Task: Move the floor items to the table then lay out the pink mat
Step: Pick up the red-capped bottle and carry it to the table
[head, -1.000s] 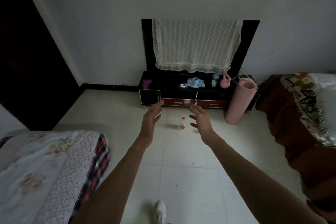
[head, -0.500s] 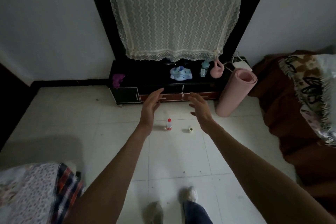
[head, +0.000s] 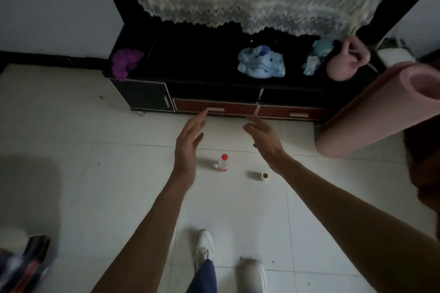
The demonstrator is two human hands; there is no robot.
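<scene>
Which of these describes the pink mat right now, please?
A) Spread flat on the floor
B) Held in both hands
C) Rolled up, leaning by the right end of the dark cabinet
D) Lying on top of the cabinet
C: the pink mat is still a roll, standing tilted on the floor beside the cabinet, untouched by the left hand or the right hand.

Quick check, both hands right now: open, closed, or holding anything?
Left hand: open, fingers straight, holding nothing.
Right hand: open, fingers relaxed, holding nothing.
</scene>
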